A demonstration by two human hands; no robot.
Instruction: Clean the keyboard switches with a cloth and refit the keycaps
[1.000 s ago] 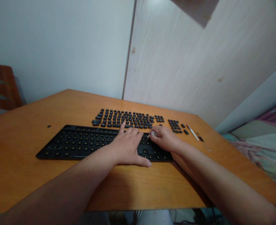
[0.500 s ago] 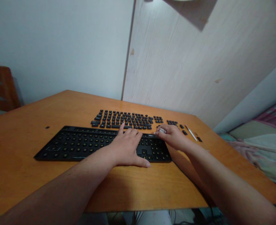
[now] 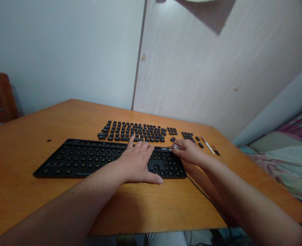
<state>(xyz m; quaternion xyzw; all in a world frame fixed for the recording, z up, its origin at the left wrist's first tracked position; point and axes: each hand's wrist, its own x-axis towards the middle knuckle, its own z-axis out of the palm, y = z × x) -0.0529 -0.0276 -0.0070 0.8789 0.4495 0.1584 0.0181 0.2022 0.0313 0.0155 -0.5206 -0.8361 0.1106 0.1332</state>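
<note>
A black keyboard base (image 3: pixel 76 157), stripped of its keycaps, lies flat on the wooden table. My left hand (image 3: pixel 137 162) rests spread across it, right of its middle, with the thumb over the near edge. At the far right corner, my right hand (image 3: pixel 188 150) pinches a small crumpled white tissue (image 3: pixel 175 147) against the keyboard's upper edge. Most of the tissue is hidden by the fingers. Loose black keycaps (image 3: pixel 131 132) are laid out beyond the keyboard in rows that follow the key layout.
A white stick-like tool (image 3: pixel 208 146) lies on the right, beside a small dark piece (image 3: pixel 217 152). One keycap (image 3: pixel 49 140) sits alone at the left. A cable (image 3: pixel 207 197) runs from the keyboard over the table's front edge. A wall stands behind the table (image 3: pixel 38 126).
My right hand has shifted slightly along the keyboard's upper right edge with the tissue. My left hand stays spread on the keyboard. The whole view has moved a little.
</note>
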